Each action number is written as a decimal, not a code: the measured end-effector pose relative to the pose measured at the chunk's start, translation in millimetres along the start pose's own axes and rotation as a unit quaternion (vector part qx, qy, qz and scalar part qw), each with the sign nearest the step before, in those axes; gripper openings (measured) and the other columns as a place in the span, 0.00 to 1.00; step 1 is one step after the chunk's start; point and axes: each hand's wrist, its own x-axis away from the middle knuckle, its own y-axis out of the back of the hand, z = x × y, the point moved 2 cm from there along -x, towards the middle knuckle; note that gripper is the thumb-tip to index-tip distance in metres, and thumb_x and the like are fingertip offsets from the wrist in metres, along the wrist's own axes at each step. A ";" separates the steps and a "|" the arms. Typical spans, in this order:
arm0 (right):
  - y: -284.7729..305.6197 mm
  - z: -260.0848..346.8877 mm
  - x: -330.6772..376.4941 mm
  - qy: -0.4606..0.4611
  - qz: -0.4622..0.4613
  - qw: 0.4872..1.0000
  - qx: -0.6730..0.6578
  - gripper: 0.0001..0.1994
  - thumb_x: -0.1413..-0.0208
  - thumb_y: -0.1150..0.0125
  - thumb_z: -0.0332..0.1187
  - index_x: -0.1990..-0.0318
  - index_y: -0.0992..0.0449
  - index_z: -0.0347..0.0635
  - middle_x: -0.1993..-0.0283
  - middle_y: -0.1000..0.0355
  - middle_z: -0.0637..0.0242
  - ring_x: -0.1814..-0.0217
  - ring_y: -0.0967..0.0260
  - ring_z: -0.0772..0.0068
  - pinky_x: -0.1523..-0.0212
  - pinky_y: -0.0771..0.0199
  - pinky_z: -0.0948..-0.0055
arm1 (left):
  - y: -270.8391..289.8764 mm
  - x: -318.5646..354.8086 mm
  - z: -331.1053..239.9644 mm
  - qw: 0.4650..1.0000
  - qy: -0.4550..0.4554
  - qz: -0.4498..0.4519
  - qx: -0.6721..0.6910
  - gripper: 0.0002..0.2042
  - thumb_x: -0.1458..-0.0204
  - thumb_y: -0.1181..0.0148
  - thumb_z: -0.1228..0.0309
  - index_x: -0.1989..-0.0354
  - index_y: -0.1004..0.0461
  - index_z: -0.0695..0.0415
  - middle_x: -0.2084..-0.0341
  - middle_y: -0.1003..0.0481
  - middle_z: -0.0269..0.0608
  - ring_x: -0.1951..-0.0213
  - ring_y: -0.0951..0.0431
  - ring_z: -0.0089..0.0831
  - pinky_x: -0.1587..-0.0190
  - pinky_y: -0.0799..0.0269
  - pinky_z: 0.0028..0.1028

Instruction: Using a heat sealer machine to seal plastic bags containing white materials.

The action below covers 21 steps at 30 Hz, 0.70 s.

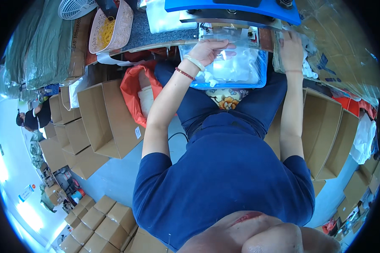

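My left hand [204,52], with a pale bangle and a red beaded bracelet at the wrist, is at the front of a blue-topped machine [236,8]. Its thumb and fingers close on a clear plastic bag [232,40], whose outline is hard to make out. Below that hand, a blue tray [259,82] above my lap carries clear plastic and small white pieces [211,78]. To the right, my right hand [291,50] lies with stretched fingers over the edge of a plastic-lined carton, beside crumpled white pieces [310,57]. Its fingertips are partly obscured.
At the upper left stands a pale basket [124,21] with yellow rubber bands. A red bag [135,84] hangs by my left thigh. Open cartons [97,118] flank me on both sides, and closed boxes [105,223] are stacked behind. A person [33,118] is far left.
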 end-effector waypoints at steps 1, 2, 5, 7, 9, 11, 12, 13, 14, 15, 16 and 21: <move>-10.0 -4.8 0.4 0.058 0.010 0.997 0.057 0.10 0.40 0.46 0.33 0.53 0.24 0.45 0.54 0.25 0.57 0.53 0.28 0.50 0.54 0.27 0.59 | 4.4 2.4 0.1 0.999 0.023 -0.031 -0.008 0.14 0.42 0.42 0.70 0.53 0.25 0.68 0.57 0.22 0.48 0.53 0.21 0.37 0.51 0.23 0.33; -16.5 -9.9 1.5 0.075 -0.032 0.995 0.052 0.10 0.40 0.46 0.33 0.53 0.24 0.45 0.54 0.25 0.57 0.53 0.28 0.50 0.54 0.27 0.59 | 9.7 5.7 -2.9 0.996 0.027 -0.041 -0.078 0.15 0.42 0.40 0.69 0.53 0.25 0.68 0.57 0.21 0.48 0.53 0.21 0.37 0.52 0.22 0.33; -36.7 -17.3 5.7 0.020 0.000 1.000 -0.011 0.10 0.41 0.45 0.32 0.53 0.25 0.45 0.53 0.26 0.57 0.52 0.28 0.52 0.53 0.27 0.58 | 37.6 13.5 -32.6 0.925 -0.114 -0.149 -0.330 0.19 0.45 0.36 0.65 0.52 0.25 0.68 0.59 0.21 0.48 0.60 0.18 0.37 0.57 0.21 0.34; -36.2 -18.6 10.0 -0.026 -0.017 0.997 -0.078 0.11 0.41 0.45 0.31 0.52 0.25 0.45 0.52 0.26 0.58 0.52 0.28 0.53 0.52 0.28 0.58 | 59.7 19.0 -58.2 0.754 -0.296 -0.277 -0.516 0.21 0.46 0.36 0.62 0.50 0.26 0.67 0.59 0.21 0.50 0.59 0.20 0.46 0.56 0.23 0.38; -23.7 -18.1 13.6 -0.055 -0.030 0.993 -0.101 0.11 0.40 0.46 0.30 0.50 0.25 0.45 0.52 0.26 0.58 0.51 0.27 0.55 0.52 0.27 0.60 | 73.3 21.1 -71.2 0.449 -0.424 -0.310 -0.723 0.26 0.48 0.37 0.59 0.44 0.31 0.62 0.50 0.27 0.54 0.45 0.29 0.54 0.46 0.32 0.45; -1.4 -19.1 17.6 -0.136 -0.017 0.958 -0.252 0.12 0.39 0.45 0.30 0.49 0.25 0.46 0.52 0.26 0.59 0.53 0.25 0.61 0.53 0.27 0.66 | 88.7 27.3 -51.2 0.443 -0.291 -0.202 -0.824 0.29 0.48 0.37 0.60 0.40 0.35 0.58 0.42 0.33 0.52 0.38 0.37 0.49 0.40 0.38 0.44; 12.9 -15.2 18.8 -0.133 -0.022 0.959 -0.249 0.12 0.39 0.45 0.30 0.49 0.25 0.46 0.52 0.26 0.59 0.53 0.25 0.61 0.53 0.27 0.66 | 89.2 38.5 -42.4 0.389 -0.376 -0.184 -0.821 0.23 0.48 0.37 0.63 0.45 0.29 0.56 0.46 0.28 0.48 0.42 0.30 0.44 0.43 0.34 0.40; 27.8 -9.2 19.9 -0.133 -0.022 0.956 -0.260 0.12 0.40 0.44 0.29 0.49 0.24 0.46 0.52 0.25 0.60 0.54 0.26 0.65 0.54 0.28 0.69 | 92.9 46.1 -40.6 0.418 -0.374 -0.214 -0.800 0.19 0.49 0.38 0.65 0.48 0.26 0.55 0.49 0.25 0.45 0.44 0.28 0.41 0.44 0.34 0.39; 43.0 -0.4 23.1 -0.133 -0.016 0.953 -0.271 0.12 0.40 0.43 0.29 0.50 0.23 0.46 0.51 0.25 0.62 0.55 0.26 0.70 0.54 0.28 0.71 | 93.5 55.6 -35.6 0.439 -0.356 -0.236 -0.790 0.16 0.49 0.38 0.67 0.51 0.23 0.54 0.52 0.23 0.42 0.47 0.25 0.38 0.45 0.33 0.38; 53.8 11.1 25.8 -0.157 0.016 0.925 -0.345 0.12 0.42 0.40 0.30 0.50 0.22 0.46 0.52 0.24 0.65 0.57 0.27 0.74 0.54 0.29 0.73 | 90.8 64.6 -34.8 0.453 -0.394 -0.278 -0.750 0.10 0.50 0.38 0.70 0.59 0.19 0.54 0.61 0.19 0.38 0.55 0.21 0.36 0.51 0.29 0.33; 61.3 28.9 29.9 -0.145 0.056 0.915 -0.373 0.12 0.42 0.39 0.30 0.51 0.22 0.45 0.53 0.24 0.65 0.57 0.28 0.75 0.54 0.29 0.74 | 88.3 68.9 -33.9 0.519 -0.330 -0.298 -0.730 0.09 0.50 0.37 0.70 0.61 0.18 0.55 0.62 0.19 0.40 0.57 0.20 0.36 0.54 0.27 0.31; 70.6 113.4 39.7 -0.083 0.222 0.834 -0.499 0.12 0.45 0.35 0.31 0.54 0.21 0.40 0.56 0.23 0.66 0.61 0.30 0.78 0.57 0.29 0.78 | 35.4 89.0 -39.9 0.756 -0.299 -0.275 -0.514 0.10 0.52 0.31 0.71 0.63 0.18 0.62 0.72 0.18 0.36 0.69 0.23 0.18 0.63 0.28 0.20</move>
